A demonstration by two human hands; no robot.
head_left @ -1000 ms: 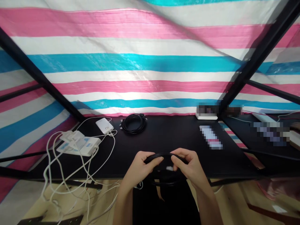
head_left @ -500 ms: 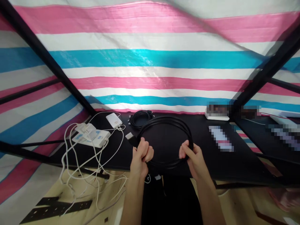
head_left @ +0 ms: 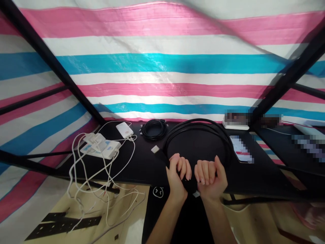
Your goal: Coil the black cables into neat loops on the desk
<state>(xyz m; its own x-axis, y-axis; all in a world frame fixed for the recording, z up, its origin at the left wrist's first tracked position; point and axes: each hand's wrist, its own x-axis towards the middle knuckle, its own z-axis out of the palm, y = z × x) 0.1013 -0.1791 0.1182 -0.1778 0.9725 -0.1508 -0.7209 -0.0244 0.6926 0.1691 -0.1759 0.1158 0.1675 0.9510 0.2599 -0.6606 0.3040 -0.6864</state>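
A thick black cable (head_left: 195,124) hangs in wide loops in front of me, over the table. My left hand (head_left: 178,174) is closed round the lower left of the loops, its fingers curled inward. Close beside it, my right hand (head_left: 210,178) has its fingers curled over the lower right part, thumb pointing up. A pale plug (head_left: 155,149) at one end of the cable sticks out left of my left hand. Below and between the hands shows a small grey plug (head_left: 196,194). The stretch of cable inside my fingers is mostly hidden.
On the black table (head_left: 137,159) lie a second coiled black cable (head_left: 154,129), a white power bank (head_left: 124,130) and a white power strip (head_left: 111,149) with tangled white cords. A phone (head_left: 240,149) lies at right, near a white device (head_left: 236,126). Striped sheeting (head_left: 162,64) stands behind.
My hands have come close together and moved right, and their fingers now curl toward me. The cable loops have spread wider and shifted to the right, partly in front of the phone.
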